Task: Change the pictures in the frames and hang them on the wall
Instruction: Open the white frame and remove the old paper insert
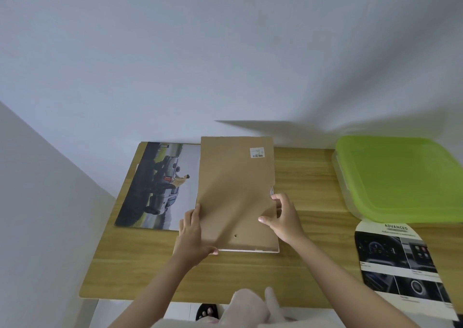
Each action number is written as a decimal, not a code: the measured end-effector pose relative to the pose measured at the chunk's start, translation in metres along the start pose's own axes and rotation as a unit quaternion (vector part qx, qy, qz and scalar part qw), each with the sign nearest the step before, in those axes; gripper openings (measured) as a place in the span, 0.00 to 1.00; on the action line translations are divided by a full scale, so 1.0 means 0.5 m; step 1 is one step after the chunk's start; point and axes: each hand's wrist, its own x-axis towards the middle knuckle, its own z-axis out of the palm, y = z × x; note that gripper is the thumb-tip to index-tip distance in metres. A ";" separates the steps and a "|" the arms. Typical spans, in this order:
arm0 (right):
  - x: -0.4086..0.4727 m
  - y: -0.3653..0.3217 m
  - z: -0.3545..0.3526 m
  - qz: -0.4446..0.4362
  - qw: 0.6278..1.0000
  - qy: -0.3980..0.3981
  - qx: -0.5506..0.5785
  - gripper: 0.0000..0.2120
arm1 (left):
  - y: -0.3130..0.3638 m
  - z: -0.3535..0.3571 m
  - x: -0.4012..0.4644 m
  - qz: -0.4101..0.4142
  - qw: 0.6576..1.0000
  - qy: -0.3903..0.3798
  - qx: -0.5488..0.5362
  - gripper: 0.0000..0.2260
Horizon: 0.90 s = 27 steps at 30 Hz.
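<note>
Head view shows you at the counter (155,272) with a brown backing board (235,192) laid over a white frame (250,250) near its middle; your left hand (194,237) grips the board's near-left edge, your right hand (284,218) pinches the notched right edge; both hands are clamped on it, apart. It looks thin, stiff and light; hold it by its long sides. Its long axis runs from the near edge toward the wall; the barcode sticker (257,152) lies at the far end. A truck print (160,187) lies at the far-left corner.
</note>
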 end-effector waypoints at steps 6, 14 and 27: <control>-0.008 -0.006 0.001 -0.002 0.999 0.005 0.049 0.29 | 0.007 -0.011 -0.001 0.020 1.000 0.002 0.017 0.58; 0.007 0.010 -0.062 -0.014 0.996 0.051 0.073 0.31 | 0.078 -0.011 0.012 0.071 0.997 -0.002 -0.014 0.56; -0.040 0.175 -0.215 0.041 0.987 0.153 0.007 0.24 | 0.259 0.149 0.022 0.092 0.989 -0.104 -0.045 0.46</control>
